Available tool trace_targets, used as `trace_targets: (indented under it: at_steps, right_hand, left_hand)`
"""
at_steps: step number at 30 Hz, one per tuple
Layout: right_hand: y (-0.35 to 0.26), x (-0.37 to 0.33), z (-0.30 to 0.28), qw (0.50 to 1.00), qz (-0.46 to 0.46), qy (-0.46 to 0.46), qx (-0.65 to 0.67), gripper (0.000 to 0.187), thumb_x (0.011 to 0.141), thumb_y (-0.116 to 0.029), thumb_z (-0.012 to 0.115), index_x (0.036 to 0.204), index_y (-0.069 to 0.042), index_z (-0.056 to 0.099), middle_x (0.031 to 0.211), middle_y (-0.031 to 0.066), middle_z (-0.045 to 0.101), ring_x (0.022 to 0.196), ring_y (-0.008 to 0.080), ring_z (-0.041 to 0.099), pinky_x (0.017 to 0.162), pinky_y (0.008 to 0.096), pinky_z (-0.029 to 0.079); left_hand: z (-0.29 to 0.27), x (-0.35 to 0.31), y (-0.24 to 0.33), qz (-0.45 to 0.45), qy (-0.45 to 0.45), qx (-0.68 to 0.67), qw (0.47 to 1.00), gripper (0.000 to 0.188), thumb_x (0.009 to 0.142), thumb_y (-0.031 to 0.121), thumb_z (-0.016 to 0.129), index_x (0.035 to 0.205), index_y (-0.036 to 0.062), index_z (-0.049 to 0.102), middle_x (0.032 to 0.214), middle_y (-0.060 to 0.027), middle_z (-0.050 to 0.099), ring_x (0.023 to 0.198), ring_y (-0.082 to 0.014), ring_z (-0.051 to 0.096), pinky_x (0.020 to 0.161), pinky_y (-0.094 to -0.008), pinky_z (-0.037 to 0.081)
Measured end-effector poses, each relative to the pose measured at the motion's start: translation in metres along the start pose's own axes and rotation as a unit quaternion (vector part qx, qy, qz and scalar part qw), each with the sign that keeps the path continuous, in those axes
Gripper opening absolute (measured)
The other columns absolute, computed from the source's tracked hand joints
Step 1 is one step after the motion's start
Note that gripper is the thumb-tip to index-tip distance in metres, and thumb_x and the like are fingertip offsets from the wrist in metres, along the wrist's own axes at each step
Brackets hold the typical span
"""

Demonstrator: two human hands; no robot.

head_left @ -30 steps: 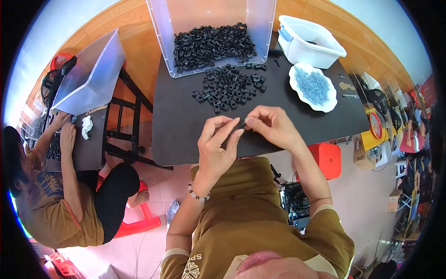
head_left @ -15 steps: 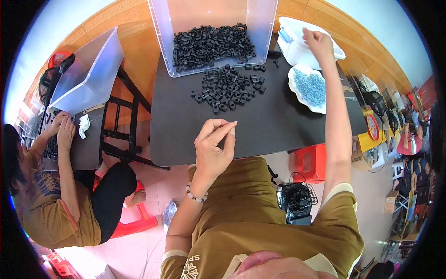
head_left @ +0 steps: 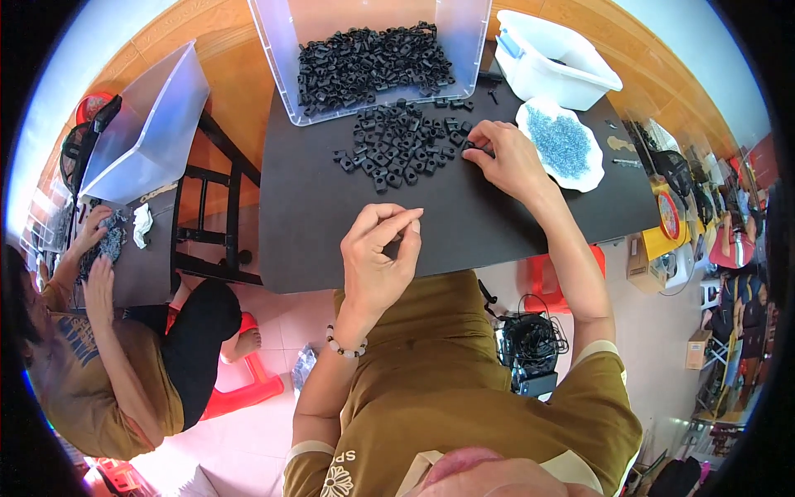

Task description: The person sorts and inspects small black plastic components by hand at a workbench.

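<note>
Left hand: the left hand (head_left: 377,257) is raised above the near edge of the dark brown, smooth-topped table (head_left: 331,224); its thumb and forefinger are brought together at the tips (whether something tiny is pinched there cannot be told).
Right hand: the right hand (head_left: 509,161) is placed at the right edge of the loose heap; its thumb and forefinger are set narrowly about a dark piece, though whether it is gripped or merely touched cannot be told.
Loose heap: small, blocky black plastic pieces (head_left: 397,141) are spread on the tabletop, beyond the left hand.
Clear bin: more such pieces are piled inside a large, translucent plastic bin (head_left: 280,58), by which the heap is backed.
Dish: a white, scalloped-rim dish (head_left: 586,178), filled with tiny bluish-grey pieces, is set just right of the right hand.
Tub: a white, rounded plastic tub (head_left: 546,81) is stood behind the dish.
Wrist: a bracelet of pale and dark round beads (head_left: 344,346) is worn on the left.
Neighbouring table: a small dark heap is handled by a co-worker in a brown shirt (head_left: 99,389); a crumpled white tissue (head_left: 142,225) is left beside it.
</note>
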State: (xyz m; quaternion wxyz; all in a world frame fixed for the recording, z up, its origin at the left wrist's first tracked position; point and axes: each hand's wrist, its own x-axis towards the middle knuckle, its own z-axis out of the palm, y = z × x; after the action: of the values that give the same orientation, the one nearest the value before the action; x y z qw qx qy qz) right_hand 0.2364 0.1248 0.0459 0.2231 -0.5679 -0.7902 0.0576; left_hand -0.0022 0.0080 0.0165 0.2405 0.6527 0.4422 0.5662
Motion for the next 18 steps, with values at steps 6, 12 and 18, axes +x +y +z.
trace_targets:
  at_steps: [6, 12, 18]
  right_hand:
    - [-0.020, -0.006, -0.008, 0.994, 0.027, -0.056, 0.096, 0.026, 0.086, -0.019, 0.078, 0.100, 0.002, 0.069, 0.095, 0.0170, 0.072, 0.093, 0.0328, 0.069, 0.082, 0.0416, 0.055]
    - [-0.062, -0.029, -0.005, 0.973, -0.112, -0.034, 0.199, 0.026, 0.084, -0.013, 0.082, 0.101, 0.000, 0.068, 0.095, 0.0119, 0.067, 0.086, 0.0228, 0.067, 0.078, 0.0342, 0.055]
    - [-0.092, -0.041, 0.004, 0.958, -0.249, 0.037, 0.136, 0.031, 0.073, -0.007, 0.081, 0.101, -0.004, 0.066, 0.097, 0.0096, 0.066, 0.092, 0.0303, 0.063, 0.078, 0.0391, 0.053]
  left_hand:
    - [-0.002, 0.001, 0.003, -0.028, 0.001, 0.003, 1.000, 0.019, 0.092, 0.001, 0.071, 0.110, 0.0014, 0.077, 0.094, -0.0093, 0.072, 0.072, -0.0120, 0.067, 0.067, -0.0249, 0.055]
    - [-0.001, 0.002, 0.003, -0.063, 0.006, -0.019, 0.998, 0.022, 0.093, 0.006, 0.072, 0.114, -0.0010, 0.075, 0.092, -0.0094, 0.074, 0.076, -0.0111, 0.067, 0.071, -0.0243, 0.054]
    - [-0.001, -0.003, -0.015, -0.114, 0.024, -0.131, 0.985, 0.024, 0.095, 0.007, 0.073, 0.117, -0.0032, 0.073, 0.092, -0.0079, 0.073, 0.080, -0.0098, 0.069, 0.071, -0.0239, 0.055]
